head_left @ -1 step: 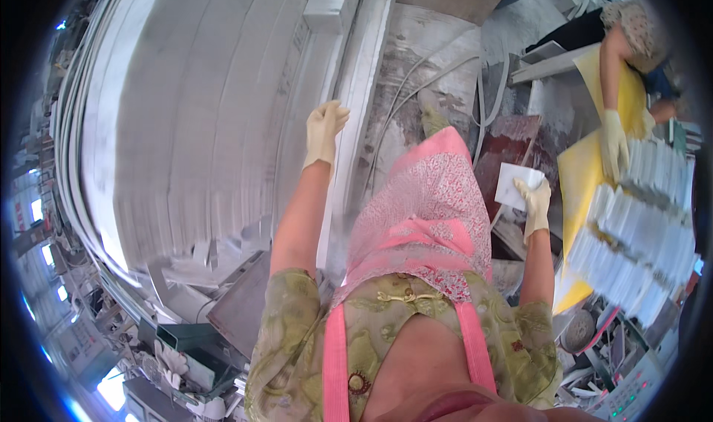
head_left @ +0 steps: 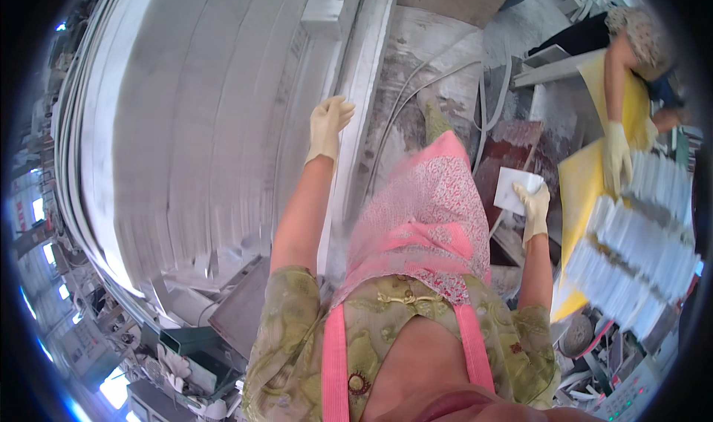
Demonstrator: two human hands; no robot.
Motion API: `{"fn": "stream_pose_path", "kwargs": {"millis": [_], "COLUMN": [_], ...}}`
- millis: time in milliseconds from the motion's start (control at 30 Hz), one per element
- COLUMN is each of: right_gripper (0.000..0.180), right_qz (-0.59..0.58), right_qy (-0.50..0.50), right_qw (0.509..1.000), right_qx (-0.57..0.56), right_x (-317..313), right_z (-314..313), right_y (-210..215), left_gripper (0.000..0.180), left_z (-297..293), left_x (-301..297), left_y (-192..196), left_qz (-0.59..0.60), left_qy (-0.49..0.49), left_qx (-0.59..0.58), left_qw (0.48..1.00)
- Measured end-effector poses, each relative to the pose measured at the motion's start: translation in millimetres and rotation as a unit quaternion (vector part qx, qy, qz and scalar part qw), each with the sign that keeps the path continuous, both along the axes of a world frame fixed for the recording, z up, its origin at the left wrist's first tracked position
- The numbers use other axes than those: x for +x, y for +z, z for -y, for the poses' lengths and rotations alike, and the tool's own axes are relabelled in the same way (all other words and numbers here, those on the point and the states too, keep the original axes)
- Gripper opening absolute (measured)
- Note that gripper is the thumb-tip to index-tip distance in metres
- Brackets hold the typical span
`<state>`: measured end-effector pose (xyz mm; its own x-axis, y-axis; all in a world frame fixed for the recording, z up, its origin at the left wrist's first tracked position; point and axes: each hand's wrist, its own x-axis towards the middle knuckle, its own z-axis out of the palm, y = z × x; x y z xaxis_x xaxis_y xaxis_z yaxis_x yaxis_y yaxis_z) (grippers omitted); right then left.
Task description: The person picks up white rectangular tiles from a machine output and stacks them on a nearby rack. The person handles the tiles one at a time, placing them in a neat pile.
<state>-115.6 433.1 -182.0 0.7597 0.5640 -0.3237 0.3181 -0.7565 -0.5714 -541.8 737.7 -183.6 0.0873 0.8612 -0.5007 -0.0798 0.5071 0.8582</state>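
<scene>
lower body hidden beneath pink patterned apron (head_left: 434, 221); feet mostly out of sight. pale grey stone slab stack (head_left: 200, 147) blurred, edges bent by lens, cut off at upper rim. left hand (head_left: 329, 127), cream-gloved, raised left of apron, fingers loosely spread, holding nothing, over slab edge; contact not discernible. right hand (head_left: 533, 208), gloved, right of apron, pinching small white flat tile (head_left: 514, 188) by its right edge. farther right of apron, co-worker's gloved hand (head_left: 616, 158) on white tile rows (head_left: 639, 244) over yellow board (head_left: 579, 199). dusty grey floor with hoses above apron.
</scene>
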Motion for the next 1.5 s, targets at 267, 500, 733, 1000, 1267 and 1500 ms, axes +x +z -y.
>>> {"fn": "stream_pose_path", "kwargs": {"millis": [267, 500, 733, 1000, 1267, 1500], "right_gripper": [0.094, 0.084, 0.091, 0.096, 0.098, 0.100], "right_qz": [-0.001, -0.153, -0.205, -0.134, -0.187, -0.109], "right_qy": [0.108, 0.122, 0.094, 0.165, 0.170, 0.236], "right_qw": [0.979, 0.980, 0.969, 0.958, 0.951, 0.949], "right_qx": [-0.173, -0.028, -0.098, -0.195, -0.181, -0.178], "right_x": [67.6, 101.1, 106.4, 109.2, 107.5, 96.1], "right_z": [-201.3, -341.5, -385.6, -383.9, -388.0, -414.7], "right_y": [-73.9, -63.8, -62.9, -67.7, -78.9, -86.7], "left_gripper": [0.058, 0.064, 0.074, 0.069, 0.054, 0.043], "left_z": [-226.7, -297.3, -313.6, -319.8, -323.0, -338.8], "left_x": [183.5, 223.8, 230.0, 234.6, 216.9, 213.9], "left_y": [-69.5, -134.5, -191.5, -215.3, -217.5, -223.6], "left_qz": [0.134, 0.187, 0.241, 0.253, 0.225, 0.297], "left_qy": [0.061, 0.271, 0.437, 0.542, 0.523, 0.599], "left_qx": [-0.110, -0.181, -0.203, -0.223, -0.303, -0.304], "left_qw": [0.983, 0.927, 0.843, 0.770, 0.764, 0.679]}}
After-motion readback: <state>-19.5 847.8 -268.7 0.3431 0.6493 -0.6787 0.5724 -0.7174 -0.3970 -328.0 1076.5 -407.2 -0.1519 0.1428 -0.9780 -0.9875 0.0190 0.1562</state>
